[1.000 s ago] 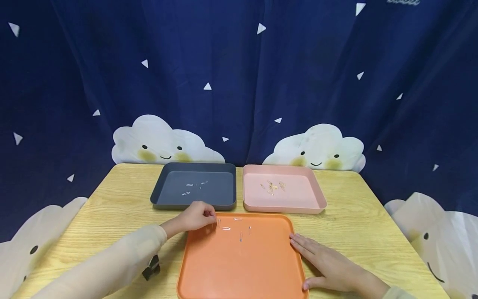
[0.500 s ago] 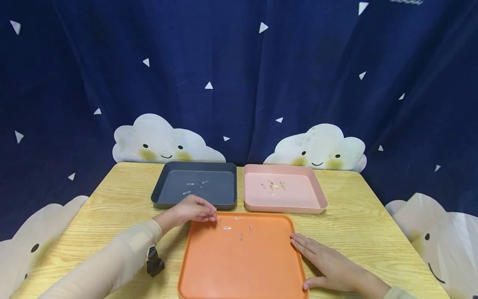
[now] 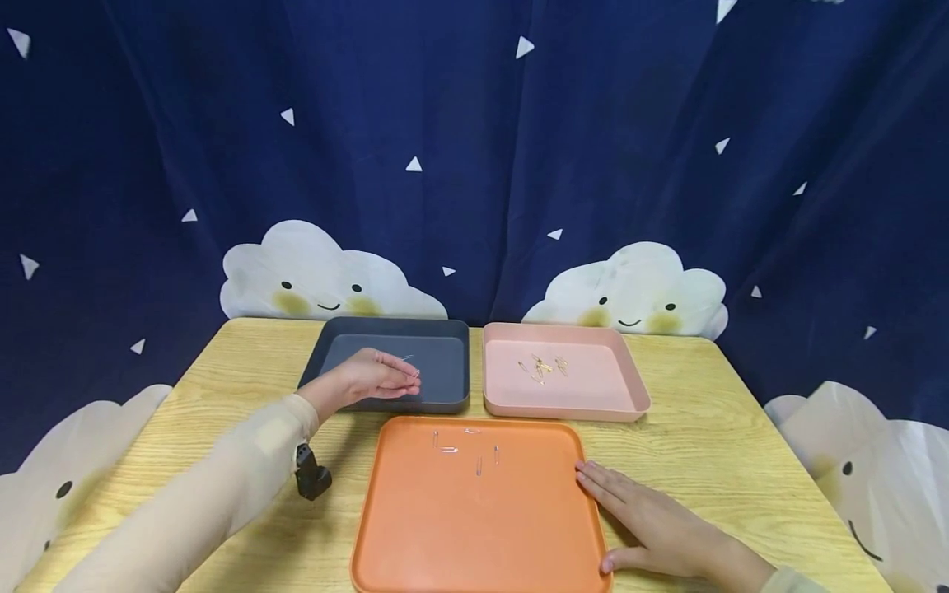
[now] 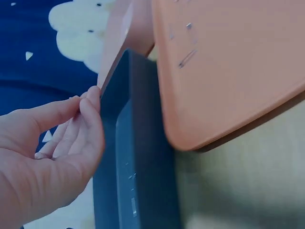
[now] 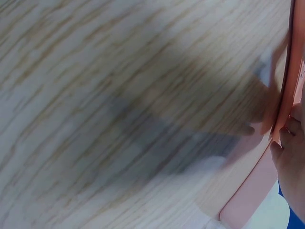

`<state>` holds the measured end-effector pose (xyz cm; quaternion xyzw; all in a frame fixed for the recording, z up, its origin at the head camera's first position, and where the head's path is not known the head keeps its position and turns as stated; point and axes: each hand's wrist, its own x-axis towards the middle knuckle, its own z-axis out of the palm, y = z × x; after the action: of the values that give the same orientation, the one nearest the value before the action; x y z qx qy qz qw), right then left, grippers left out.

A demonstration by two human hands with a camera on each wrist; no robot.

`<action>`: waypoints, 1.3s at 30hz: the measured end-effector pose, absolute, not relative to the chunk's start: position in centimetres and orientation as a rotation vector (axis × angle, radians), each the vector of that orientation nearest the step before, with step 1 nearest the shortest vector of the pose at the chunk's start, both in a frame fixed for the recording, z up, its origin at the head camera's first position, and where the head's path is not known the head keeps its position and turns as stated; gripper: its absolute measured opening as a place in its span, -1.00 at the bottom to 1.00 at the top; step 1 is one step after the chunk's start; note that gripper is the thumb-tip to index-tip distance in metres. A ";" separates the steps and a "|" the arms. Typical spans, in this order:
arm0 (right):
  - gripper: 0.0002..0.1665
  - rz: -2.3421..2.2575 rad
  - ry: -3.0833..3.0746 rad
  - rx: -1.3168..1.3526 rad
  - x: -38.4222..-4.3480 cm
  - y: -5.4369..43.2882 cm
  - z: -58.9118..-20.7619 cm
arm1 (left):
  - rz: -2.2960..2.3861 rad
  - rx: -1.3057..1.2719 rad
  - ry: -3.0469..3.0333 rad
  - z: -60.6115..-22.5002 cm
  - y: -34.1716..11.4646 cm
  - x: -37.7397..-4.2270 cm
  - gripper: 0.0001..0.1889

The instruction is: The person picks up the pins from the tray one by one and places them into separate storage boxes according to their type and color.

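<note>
Over the dark grey tray (image 3: 447,372), my left hand (image 3: 368,375) pinches a small silver safety pin (image 3: 417,373) between thumb and fingertips, mostly covered by them. Silver safety pins lie in that tray, partly behind the hand; one pin (image 3: 407,357) shows past the fingers. Several more silver safety pins (image 3: 449,450) are scattered on the far part of the orange tray (image 3: 482,535). My right hand (image 3: 656,525) rests at the orange tray's right edge, fingers straight and touching the rim, thumb lower down along it.
Right of the grey tray stands a pink tray (image 3: 600,391) with several gold safety pins (image 3: 541,367) in it. All three trays are on a wooden table (image 3: 712,428). A dark blue curtain (image 3: 474,148) with cloud prints hangs behind. A black wrist device (image 3: 311,476) hangs under the left sleeve.
My left hand has lifted from the orange tray's far left corner and moved away and slightly left over the grey tray, carrying the safety pin. The right hand has stayed in place.
</note>
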<state>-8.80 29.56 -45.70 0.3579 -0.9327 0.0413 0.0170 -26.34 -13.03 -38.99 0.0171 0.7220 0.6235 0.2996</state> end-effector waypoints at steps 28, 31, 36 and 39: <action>0.14 0.116 -2.867 1.169 -8.9 29.6 -45.8 | 1.278 -0.183 2.096 -47.2 -16.6 -44.9 -0.83; 0.14 0.121 -2.860 1.178 -8.8 29.7 -45.8 | 1.263 -0.225 2.030 -55.9 -19.2 -53.4 -0.91; 0.14 0.135 -2.854 1.182 -8.7 29.7 -45.7 | 1.247 -0.284 2.032 -64.0 -21.0 -60.8 -0.89; 0.14 0.134 -2.843 1.181 -8.8 29.8 -45.8 | 1.198 -0.321 2.062 -64.3 -21.0 -61.6 -0.86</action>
<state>-8.82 29.81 -45.85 0.3831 -0.9222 0.0435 0.0302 -61.63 -20.97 -64.28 -0.1246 0.7995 0.4648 0.3595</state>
